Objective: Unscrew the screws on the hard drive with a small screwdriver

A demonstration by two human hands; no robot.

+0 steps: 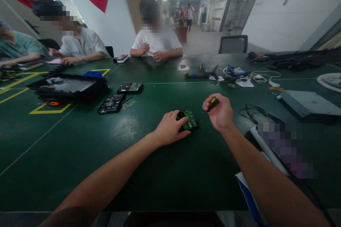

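Observation:
On the green table lies a hard drive [189,121], its green circuit board facing up. My left hand [172,127] rests over its left side, fingers and thumb gripping the edges and hiding that part. My right hand [220,112] is closed around the black and yellow handle of a screwdriver [213,103]. Its thin shaft slants down and left, with the tip near the drive's right edge; whether it touches is too small to tell. Farther left lie a second hard drive [130,87], a black drive casing [111,104] and a loose circuit board [129,103].
A black tray [69,88] stands at the left. To the right are a grey metal box [310,103], black cables [255,110] and a white fan [330,81]. Bundled wires [234,72] lie farther back. People sit across the table, one in a white shirt [157,44].

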